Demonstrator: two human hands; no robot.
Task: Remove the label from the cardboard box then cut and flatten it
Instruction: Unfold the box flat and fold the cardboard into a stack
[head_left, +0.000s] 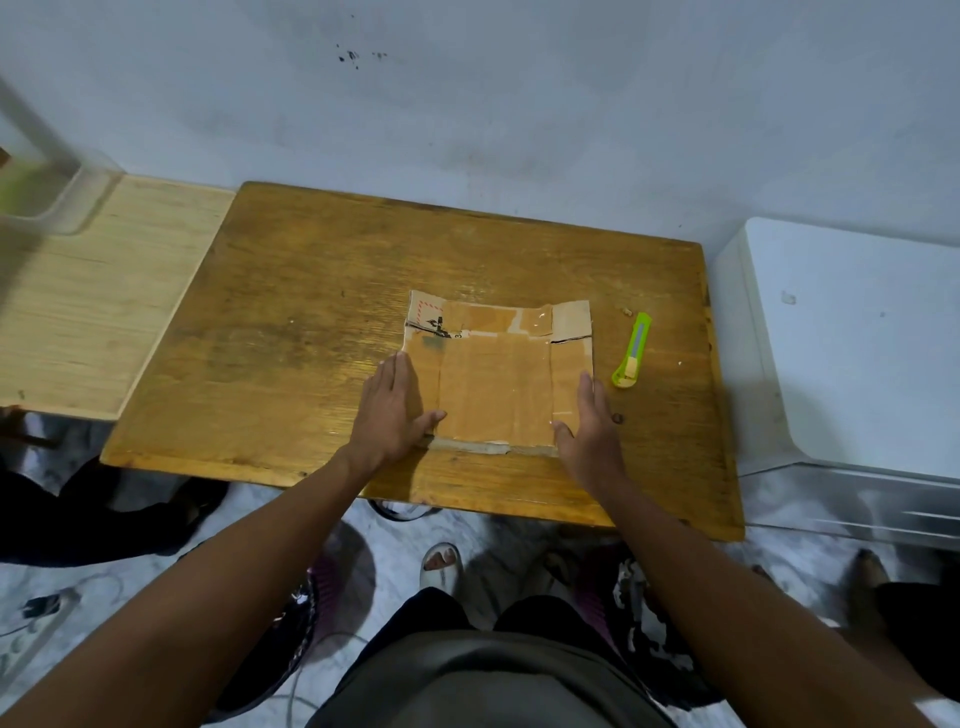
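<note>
The left hand (392, 410) and right hand (589, 431) press flat, fingers straight, on the flattened cardboard box (496, 374) — mid-surface (291, 312). A green cutter (632, 351) lies just beside the box, toward the right edge.

You get almost no legible text here. Cardboard box (496, 371), at its 11 o'clock corner: a red-white dashed border, a black printed symbol, and one character beside it that may be "3". Too blurred to confirm.

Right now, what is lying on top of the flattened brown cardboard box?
Both flat hands: left hand on its left edge, right hand on its right. Glossy clear tape covers the flattened brown cardboard box. Cardboard beneath the palms is hidden.
</note>
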